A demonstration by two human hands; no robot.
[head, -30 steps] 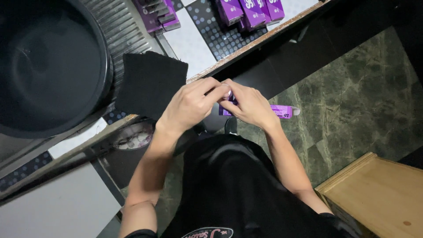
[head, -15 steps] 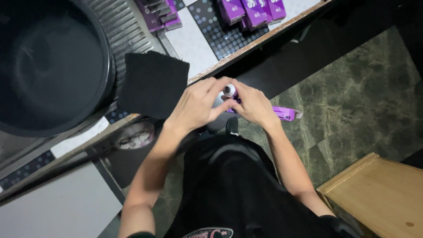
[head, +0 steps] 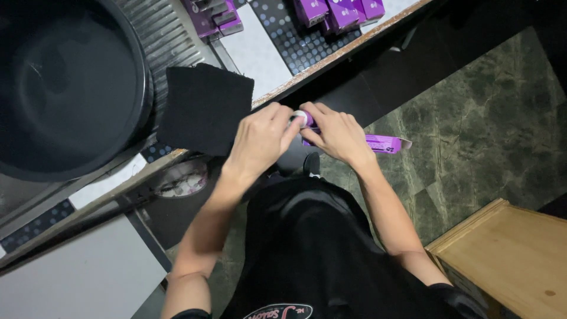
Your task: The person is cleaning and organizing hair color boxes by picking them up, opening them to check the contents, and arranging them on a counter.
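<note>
Small packing workshop, seen from above: wood-edged workbench (head: 331, 59) w/ rows of purple cartons (head: 339, 12) at far side, large black tub (head: 65, 88) far left, black cloth (head: 204, 106), green stone-pattern floor (head: 472, 118), plywood crate (head: 514, 254) near right.

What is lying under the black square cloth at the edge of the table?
The black cloth lies over the table edge, partly on ribbed metal beside the black tub. Anything directly beneath it is covered and cannot be seen.
</note>
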